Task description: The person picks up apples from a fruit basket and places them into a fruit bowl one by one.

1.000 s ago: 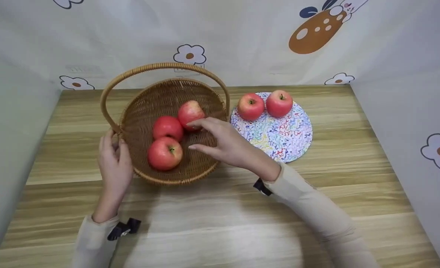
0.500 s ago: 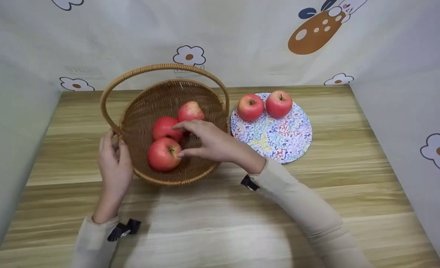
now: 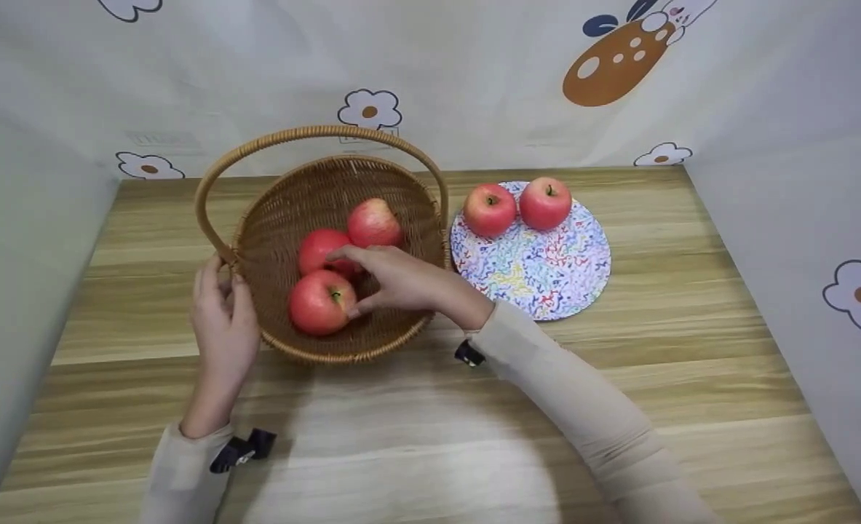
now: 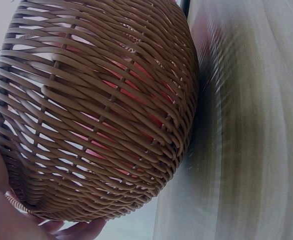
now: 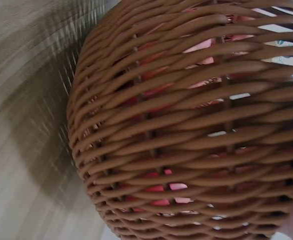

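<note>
In the head view, a brown wicker basket [image 3: 357, 356] with an arched handle [image 3: 314, 132] holds three red apples. My left hand [image 3: 223, 320] grips its rim at the handle's left base; the left wrist view shows fingertips [image 4: 86, 230] against the weave. My right hand [image 3: 405, 280] reaches over the right rim into the basket, thumb and fingers apart. Its thumb is at the right side of the front apple [image 3: 321, 302], and its fingers lie over the middle apple [image 3: 321, 249]. The back apple [image 3: 374, 222] sits just beyond them. In the right wrist view, weave hides the fingertips.
Right of the basket lies a round multicoloured mat [image 3: 532, 276], with a left apple [image 3: 490, 209] and a right apple [image 3: 545, 204] at its back edge. The wooden table [image 3: 415, 437] is bounded by pale patterned walls at the back and sides.
My right hand has moved left and slightly down, from beside the back apple to over the middle and front apples. My left hand and the basket have stayed in place.
</note>
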The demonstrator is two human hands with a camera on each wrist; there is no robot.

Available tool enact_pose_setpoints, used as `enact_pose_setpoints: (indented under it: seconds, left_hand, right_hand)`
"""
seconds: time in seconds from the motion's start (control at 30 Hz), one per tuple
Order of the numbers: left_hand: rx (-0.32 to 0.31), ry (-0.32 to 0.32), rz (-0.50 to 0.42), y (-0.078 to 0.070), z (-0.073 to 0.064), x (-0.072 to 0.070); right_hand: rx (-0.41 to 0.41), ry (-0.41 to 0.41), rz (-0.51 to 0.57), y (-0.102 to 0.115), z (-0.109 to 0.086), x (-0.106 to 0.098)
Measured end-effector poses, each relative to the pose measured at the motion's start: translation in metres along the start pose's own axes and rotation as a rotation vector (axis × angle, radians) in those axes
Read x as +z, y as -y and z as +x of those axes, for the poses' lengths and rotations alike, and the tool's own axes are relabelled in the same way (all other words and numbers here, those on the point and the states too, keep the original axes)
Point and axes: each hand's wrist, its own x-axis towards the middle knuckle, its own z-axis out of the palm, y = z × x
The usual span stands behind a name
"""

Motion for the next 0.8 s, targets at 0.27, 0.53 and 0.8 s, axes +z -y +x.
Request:
enact_pose_setpoints:
  seconds: [0.27,0.53,0.8]
  left_hand:
    - [-0.022,0.013,-0.004,-0.001,-0.001,0.0]
    - [-0.014,0.021,-0.02,0.0,0.0,-0.001]
    - [-0.015,0.019,-0.019,0.0,0.0,-0.001]
  right_hand:
    - [0.043,0.081,0.047,-0.001,0.007,0.005]
    - [0.142,0.141,0.024,0.0,0.012,0.01]
    - [0.131,0.126,-0.002,-0.001,0.016,0.013]
